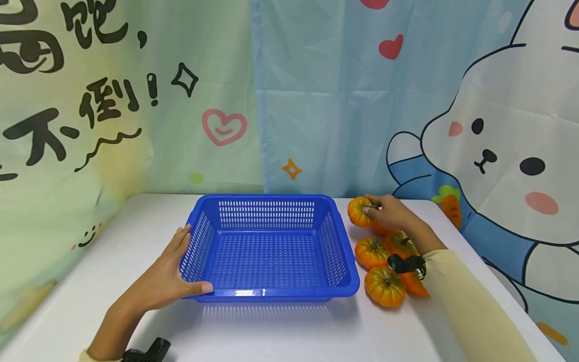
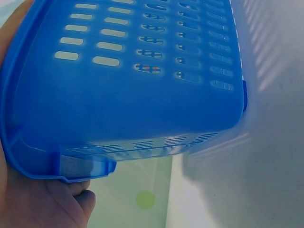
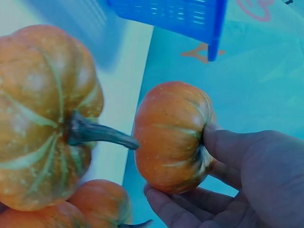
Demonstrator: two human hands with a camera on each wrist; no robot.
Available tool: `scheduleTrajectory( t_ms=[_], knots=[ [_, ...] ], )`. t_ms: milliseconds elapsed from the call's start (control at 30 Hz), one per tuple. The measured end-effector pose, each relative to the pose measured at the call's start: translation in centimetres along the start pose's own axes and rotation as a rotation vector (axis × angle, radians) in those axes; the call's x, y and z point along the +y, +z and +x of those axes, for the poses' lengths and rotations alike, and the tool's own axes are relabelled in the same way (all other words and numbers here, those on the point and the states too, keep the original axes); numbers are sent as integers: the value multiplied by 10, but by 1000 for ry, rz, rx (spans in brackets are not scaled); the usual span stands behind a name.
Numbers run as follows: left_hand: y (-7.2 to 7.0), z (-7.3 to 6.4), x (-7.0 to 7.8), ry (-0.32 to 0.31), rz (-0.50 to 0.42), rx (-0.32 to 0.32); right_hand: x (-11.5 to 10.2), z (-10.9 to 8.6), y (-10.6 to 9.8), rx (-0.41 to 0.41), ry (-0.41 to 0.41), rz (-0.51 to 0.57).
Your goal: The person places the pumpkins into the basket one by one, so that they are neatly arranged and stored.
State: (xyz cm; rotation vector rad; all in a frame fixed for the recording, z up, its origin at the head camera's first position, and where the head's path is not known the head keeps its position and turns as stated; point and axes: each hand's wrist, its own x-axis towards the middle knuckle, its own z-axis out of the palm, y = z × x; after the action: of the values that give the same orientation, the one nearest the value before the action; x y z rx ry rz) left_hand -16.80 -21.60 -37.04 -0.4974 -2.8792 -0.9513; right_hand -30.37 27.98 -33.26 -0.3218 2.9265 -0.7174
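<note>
A blue plastic basket [image 1: 271,261] with slotted sides stands on the white table, its inside bare. My left hand [image 1: 169,274] holds its near left corner, thumb on the front rim and fingers along the left side. In the left wrist view, the basket's outer wall [image 2: 156,104] fills much of the picture. At the back right, my right hand [image 1: 391,213] pinches a small orange pumpkin [image 1: 359,212] near its stem. The right wrist view shows the thumb on the stem side of this pumpkin [image 3: 171,135], with fingers beneath.
Several more small pumpkins [image 1: 385,286] lie bunched right of the basket, partly hidden under my right forearm. One big-looking pumpkin [image 3: 42,118] is close to the right wrist camera. A printed curtain [image 1: 316,100] hangs behind the white table [image 1: 253,337].
</note>
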Motion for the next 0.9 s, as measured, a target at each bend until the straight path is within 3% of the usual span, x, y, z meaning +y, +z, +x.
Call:
scheduleTrajectory(
  t_ms=[200, 633, 900],
  knots=[
    [0, 1, -1, 10, 2, 3, -6, -2, -7, 38, -20, 25],
    [2, 0, -2, 16, -16, 6, -31, -6, -18, 28, -74, 69],
    [4, 0, -4, 1, -17, 11, -49, -8, -29, 67, -168, 129]
  ],
)
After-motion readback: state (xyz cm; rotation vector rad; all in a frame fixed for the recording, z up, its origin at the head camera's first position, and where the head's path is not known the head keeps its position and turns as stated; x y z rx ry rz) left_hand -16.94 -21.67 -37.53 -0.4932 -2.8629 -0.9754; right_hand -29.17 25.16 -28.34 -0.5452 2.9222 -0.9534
